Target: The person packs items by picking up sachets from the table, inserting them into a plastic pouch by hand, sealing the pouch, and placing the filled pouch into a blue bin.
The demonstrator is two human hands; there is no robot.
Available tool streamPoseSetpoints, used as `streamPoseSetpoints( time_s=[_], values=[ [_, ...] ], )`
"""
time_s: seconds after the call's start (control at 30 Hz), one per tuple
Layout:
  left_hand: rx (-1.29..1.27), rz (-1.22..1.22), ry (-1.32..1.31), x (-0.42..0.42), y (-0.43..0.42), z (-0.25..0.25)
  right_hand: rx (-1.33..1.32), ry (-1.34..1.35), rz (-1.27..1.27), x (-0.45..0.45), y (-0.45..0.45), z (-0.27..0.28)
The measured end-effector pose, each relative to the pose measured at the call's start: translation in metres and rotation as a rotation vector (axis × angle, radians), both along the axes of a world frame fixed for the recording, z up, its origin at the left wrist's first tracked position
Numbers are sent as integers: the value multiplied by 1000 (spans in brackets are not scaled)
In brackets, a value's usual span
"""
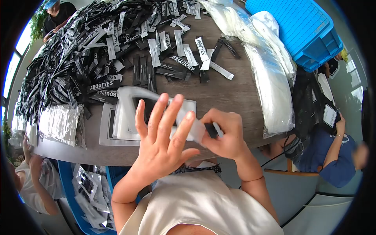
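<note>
My left hand (160, 141) is open, its fingers spread above a stack of white-edged clear plastic bags (124, 117); it holds nothing that I can see. To its right, my right hand (227, 135) is closed round a few stick packets (212, 131), one black and one pale end showing from the fist. A blurred translucent film (192, 127) lies between the two hands, seemingly at the right fingertips; whether it is pinched there is unclear. Beyond the hands, loose black stick packets (172, 73) and silver ones (154, 53) lie scattered, some lettered ABOUTYES.
A large heap of packets (78, 58) covers the table's left. A bundle of clear bags (62, 122) lies at the left edge, long plastic bags (270, 90) at right. Blue crates stand at upper right (297, 27) and lower left (66, 176). Several people sit around.
</note>
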State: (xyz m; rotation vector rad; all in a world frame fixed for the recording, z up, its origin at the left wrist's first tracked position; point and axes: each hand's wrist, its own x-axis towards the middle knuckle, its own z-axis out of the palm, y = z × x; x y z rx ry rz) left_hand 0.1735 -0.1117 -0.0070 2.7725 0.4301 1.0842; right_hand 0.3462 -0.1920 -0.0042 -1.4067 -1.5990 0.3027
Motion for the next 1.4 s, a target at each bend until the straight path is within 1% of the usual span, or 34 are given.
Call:
streamPoseSetpoints(
  time_s=[0.03, 0.1, 0.13, 0.23, 0.3, 0.33, 0.37, 0.43, 0.47, 0.5, 0.57, 0.67, 0.77, 0.8, 0.9, 0.93, 1.03, 1.07, 1.17, 1.2, 1.3, 1.4],
  values=[
    [83, 4, 43, 1, 2, 0, -34, 51, 10, -1, -2, 3],
    [-69, -63, -3, 3, 2, 0, -96, 153, 31, -4, -7, 8],
    [-55, -52, 10, 2, 4, 2, 164, 162, 23, -2, 1, -1],
    [-105, -15, 47, -4, 4, 5, 335, 76, -193, 14, -12, 0],
    [-154, -14, 37, -4, 6, 3, 442, 40, -310, 8, -22, 9],
    [-197, -19, 41, -4, 6, 1, 520, -38, -337, 5, -22, 14],
    [-239, -26, 47, -4, 6, -1, 540, -173, -349, 4, -28, 15],
    [-261, -45, 0, -3, 8, 0, 586, -185, -278, -5, -34, 16],
    [-278, -42, -11, -3, 8, -1, 656, -8, -159, -8, -27, 6],
    [-296, -40, -21, -4, 9, -2, 612, 18, -86, -9, -29, 4],
    [-294, -30, -35, -6, 11, -3, 532, 106, -24, -9, -29, 5],
    [-288, -32, -46, -7, 11, -4, 597, 186, -78, -7, -32, -2],
    [-285, -37, -33, -6, 9, -4, 599, 220, -30, -6, -31, -3],
    [-287, -44, -44, -5, 9, -5, 551, 191, -37, -7, -29, -2],
    [-275, -73, -49, -6, 9, -4, 371, 247, -51, -6, -25, -3],
    [-270, -83, -48, -6, 8, -3, 317, 309, -67, -7, -23, -1],
    [-285, -107, 7, -5, 2, -4, -32, 404, 107, 1, -18, 4],
    [-284, -108, 5, -5, 3, -4, -47, 422, 102, 1, -17, 4],
    [-322, -64, -24, -8, 9, -8, 180, 363, -28, 3, -15, 3],
    [-347, -28, 2, -11, 9, -8, 206, 450, -90, 3, -18, 1],
    [-328, -24, -26, -10, 13, -12, 277, 472, -150, 4, -23, -4],
    [-297, -13, -36, -10, 14, -13, 324, 456, -146, 2, -25, -7]
  ],
)
